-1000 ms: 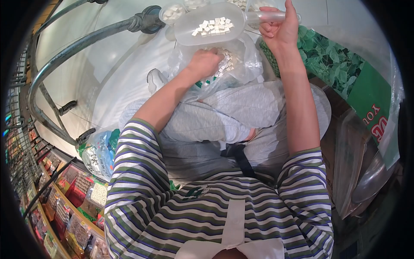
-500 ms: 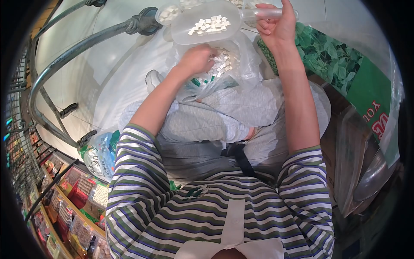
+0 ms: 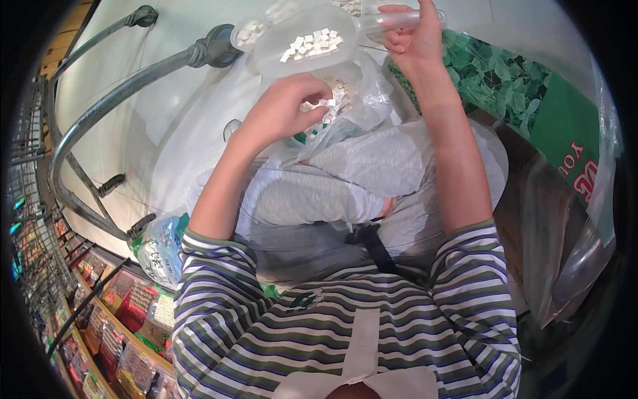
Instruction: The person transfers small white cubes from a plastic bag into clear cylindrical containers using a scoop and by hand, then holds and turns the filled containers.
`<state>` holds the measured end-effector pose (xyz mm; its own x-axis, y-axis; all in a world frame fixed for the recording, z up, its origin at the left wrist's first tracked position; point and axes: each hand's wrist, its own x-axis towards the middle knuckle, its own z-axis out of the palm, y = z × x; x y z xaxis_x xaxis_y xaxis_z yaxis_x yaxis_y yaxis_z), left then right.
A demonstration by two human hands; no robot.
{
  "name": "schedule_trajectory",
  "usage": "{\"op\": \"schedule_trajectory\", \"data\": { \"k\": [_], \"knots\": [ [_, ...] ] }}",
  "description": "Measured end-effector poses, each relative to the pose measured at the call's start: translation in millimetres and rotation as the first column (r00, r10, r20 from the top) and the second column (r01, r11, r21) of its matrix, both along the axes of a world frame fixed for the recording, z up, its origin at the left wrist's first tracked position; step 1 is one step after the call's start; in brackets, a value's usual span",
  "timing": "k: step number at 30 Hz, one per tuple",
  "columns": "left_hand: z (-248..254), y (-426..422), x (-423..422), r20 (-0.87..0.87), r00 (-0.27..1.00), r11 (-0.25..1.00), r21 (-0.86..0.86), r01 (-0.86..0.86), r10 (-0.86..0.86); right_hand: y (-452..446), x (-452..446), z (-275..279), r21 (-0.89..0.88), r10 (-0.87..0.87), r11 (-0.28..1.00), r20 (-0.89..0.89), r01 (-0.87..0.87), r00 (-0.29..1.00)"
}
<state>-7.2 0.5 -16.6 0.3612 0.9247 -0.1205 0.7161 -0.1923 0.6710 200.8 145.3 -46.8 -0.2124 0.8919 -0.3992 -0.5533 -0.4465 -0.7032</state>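
My right hand (image 3: 413, 41) is wrapped round the clear handle of a translucent scoop (image 3: 272, 56), whose bowl holds several small white cubes (image 3: 311, 44). Below the scoop lies an open clear plastic bag (image 3: 372, 90) with more white cubes (image 3: 342, 100) inside. Over the bag's left part is my left hand (image 3: 292, 106), its fingers curled round some white cubes that show between thumb and fingertips.
Small tubs of white pieces (image 3: 251, 34) stand behind the scoop. A bent metal frame (image 3: 100, 100) curves at the left, above shelves of packaged goods (image 3: 126, 299). A green leafy printed bag (image 3: 505, 86) and a cardboard box (image 3: 515, 173) are at the right.
My left hand has pulled back a little from the cube pile and turned, with cubes now showing in its fingers. The scoop and my right hand have shifted slightly left in view.
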Motion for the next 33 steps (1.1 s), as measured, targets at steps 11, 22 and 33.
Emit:
{"op": "schedule_trajectory", "data": {
  "k": [11,22,33],
  "knots": [
    [22,26,-27,0.19,0.885,0.858,0.228,-0.461,0.425,-4,-7,1,-0.023,0.024,0.999,0.01,-0.024,1.0],
    [24,-4,6,0.085,0.996,0.964,0.265,0.016,-0.04,-3,-3,1,-0.041,-0.017,0.999,-0.026,0.016,1.0],
    [-123,8,-7,-0.454,0.88,0.987,0.131,-0.09,0.14,-4,-3,6,-0.034,-0.028,0.999,0.0,0.028,1.0]
  ]
}}
